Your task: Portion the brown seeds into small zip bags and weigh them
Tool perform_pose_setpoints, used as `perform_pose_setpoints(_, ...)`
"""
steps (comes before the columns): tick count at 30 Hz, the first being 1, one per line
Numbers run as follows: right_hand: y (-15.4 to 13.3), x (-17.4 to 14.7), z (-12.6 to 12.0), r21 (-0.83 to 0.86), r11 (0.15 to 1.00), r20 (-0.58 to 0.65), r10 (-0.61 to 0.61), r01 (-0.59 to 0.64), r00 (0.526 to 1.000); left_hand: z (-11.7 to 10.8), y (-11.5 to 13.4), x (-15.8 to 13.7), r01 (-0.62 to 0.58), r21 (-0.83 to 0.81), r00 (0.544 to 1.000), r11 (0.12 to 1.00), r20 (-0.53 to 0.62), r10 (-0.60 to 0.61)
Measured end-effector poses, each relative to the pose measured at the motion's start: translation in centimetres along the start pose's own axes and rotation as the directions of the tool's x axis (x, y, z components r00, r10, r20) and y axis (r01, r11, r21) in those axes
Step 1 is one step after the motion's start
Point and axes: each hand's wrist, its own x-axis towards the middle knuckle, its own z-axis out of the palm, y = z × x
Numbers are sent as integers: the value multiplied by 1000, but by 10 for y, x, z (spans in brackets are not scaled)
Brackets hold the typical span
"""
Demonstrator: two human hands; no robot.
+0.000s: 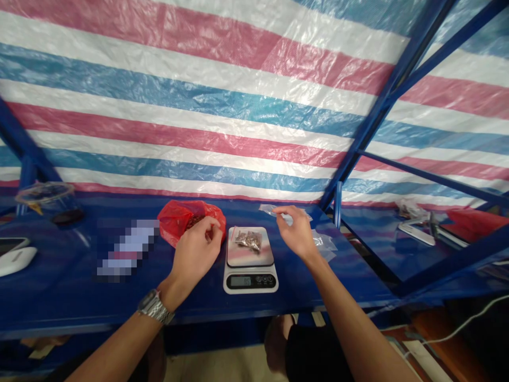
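A white digital kitchen scale [251,276] stands on the blue table between my hands, its display lit but hard to read. On its platform lies a small clear zip bag [249,240] with brown pieces inside. My left hand [200,241] is over the mouth of a crumpled red plastic bag [170,220], fingers curled together; whatever they hold is hidden. Dark reddish-brown bits [193,220] show inside that red bag. To the right of the scale, my right hand [295,231] hovers by an empty-looking clear bag [268,209], thumb and forefinger apart. More clear bags [324,244] lie beside its wrist.
A clear plastic tub [66,204] with dark contents stands at the left, near a white device [16,260]. Blue metal bars [358,138] rise at the right before a striped tarp [222,106]. Beyond them lie a phone [417,232] and a red item [475,225].
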Motion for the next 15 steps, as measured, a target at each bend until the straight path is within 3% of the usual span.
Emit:
perform_pose_setpoints(5, -7, -4, 8, -9, 994, 149, -109, 111, 983, 1, 1, 0, 7, -26, 999, 1000, -33, -8)
perform_pose_setpoints(10, -23, -9, 10, -47, 991, 236, -113, 128, 965, -5, 3, 0, 34, -29, 996, 999, -81, -36)
perform_pose_setpoints(15, -36, -23, 13, -102, 982, 459, -97, 161, 883, -10, 5, -2, 109, -9, 991, 994, -83, -109)
